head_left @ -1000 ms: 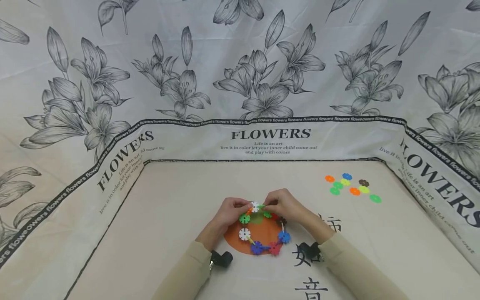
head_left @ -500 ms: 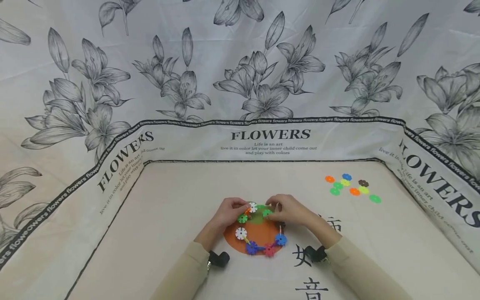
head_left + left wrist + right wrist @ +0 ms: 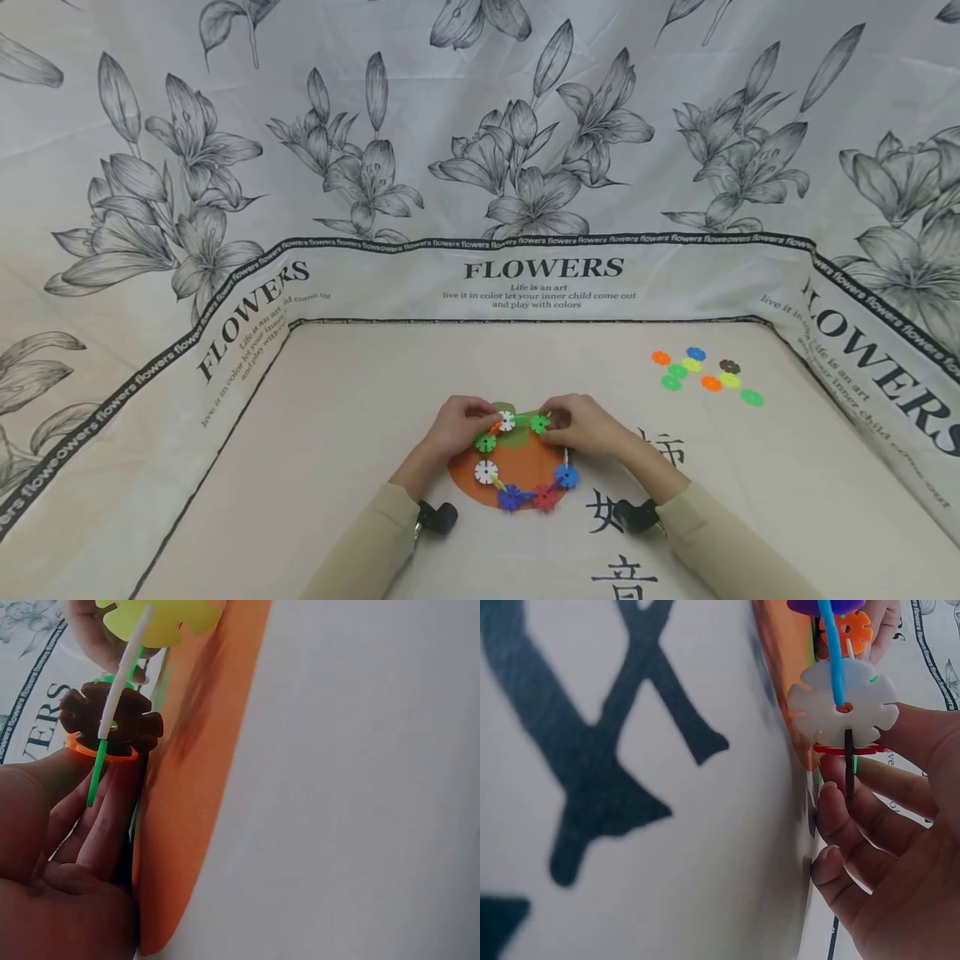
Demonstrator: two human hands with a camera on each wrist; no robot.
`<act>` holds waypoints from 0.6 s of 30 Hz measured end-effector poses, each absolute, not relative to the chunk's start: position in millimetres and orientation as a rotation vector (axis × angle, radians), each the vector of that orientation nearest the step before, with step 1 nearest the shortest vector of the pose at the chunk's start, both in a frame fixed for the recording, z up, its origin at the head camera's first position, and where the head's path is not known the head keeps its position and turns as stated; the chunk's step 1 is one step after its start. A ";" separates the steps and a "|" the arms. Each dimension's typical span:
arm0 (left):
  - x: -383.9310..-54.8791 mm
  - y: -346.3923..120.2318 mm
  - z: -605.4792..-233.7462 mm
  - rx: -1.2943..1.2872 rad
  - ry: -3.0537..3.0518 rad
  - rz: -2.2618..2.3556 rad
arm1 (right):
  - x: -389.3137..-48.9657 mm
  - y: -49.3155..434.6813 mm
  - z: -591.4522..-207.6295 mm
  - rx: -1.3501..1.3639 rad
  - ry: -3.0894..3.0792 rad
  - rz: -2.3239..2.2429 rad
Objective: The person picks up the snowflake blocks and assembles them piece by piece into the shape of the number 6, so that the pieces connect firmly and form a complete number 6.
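Note:
A ring-like chain of notched plastic discs [image 3: 486, 472] in several colours is held up between both hands. On its upper left, my left hand [image 3: 457, 429] pinches the chain beside a white disc [image 3: 507, 421]. In the left wrist view the thumb and fingers grip an orange disc [image 3: 120, 757] next to a brown disc [image 3: 112, 716]. My right hand [image 3: 588, 429] holds the upper right part, close to a green disc [image 3: 540, 424]. The right wrist view has its fingers at a red disc [image 3: 832, 749], below a white disc [image 3: 844, 697]. The fingers cover some links.
Loose discs, among them a brown disc [image 3: 730, 366] and a green disc [image 3: 752, 398], lie at the back right of the cloth-covered table [image 3: 360, 392]. An orange fruit print [image 3: 468, 483] is under the chain. Upright floral cloth [image 3: 540, 283] walls off the back and sides.
My right hand has shifted slightly right along the chain, away from the white disc at the top. The green disc there now shows more fully. My left hand stays nearly in place.

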State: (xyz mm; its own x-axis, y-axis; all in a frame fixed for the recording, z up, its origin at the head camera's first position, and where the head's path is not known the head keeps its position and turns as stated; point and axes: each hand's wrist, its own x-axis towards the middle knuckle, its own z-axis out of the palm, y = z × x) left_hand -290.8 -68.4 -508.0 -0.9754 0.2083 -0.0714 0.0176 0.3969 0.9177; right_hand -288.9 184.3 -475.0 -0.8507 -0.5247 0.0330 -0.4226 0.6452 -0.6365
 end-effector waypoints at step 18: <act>-289.7 -65.9 -503.0 0.146 2.343 1.691 | -288.7 184.0 -475.8 -0.858 2.712 -1.134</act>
State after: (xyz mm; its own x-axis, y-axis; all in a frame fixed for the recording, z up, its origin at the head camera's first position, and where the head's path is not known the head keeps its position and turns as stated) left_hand -289.7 -65.9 -503.0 -0.9643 0.2243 -0.1406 -0.0628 0.3219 0.9447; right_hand -288.7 184.0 -475.8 -0.8402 -0.5246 0.1374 -0.4662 0.5694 -0.6771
